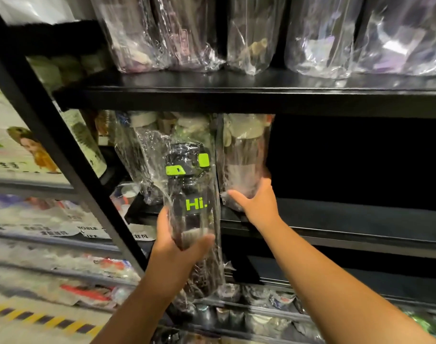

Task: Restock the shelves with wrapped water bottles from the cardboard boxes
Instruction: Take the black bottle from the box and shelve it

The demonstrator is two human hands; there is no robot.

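Before the black metal middle shelf (336, 219), the left hand (177, 247) grips a plastic-wrapped dark "Hi." bottle (194, 202) for shelving, while the open right hand (256, 202) steadies a wrapped brown bottle (244, 155)

Both forearms bare to the frame edge; no sleeves, apparently no jewellery.
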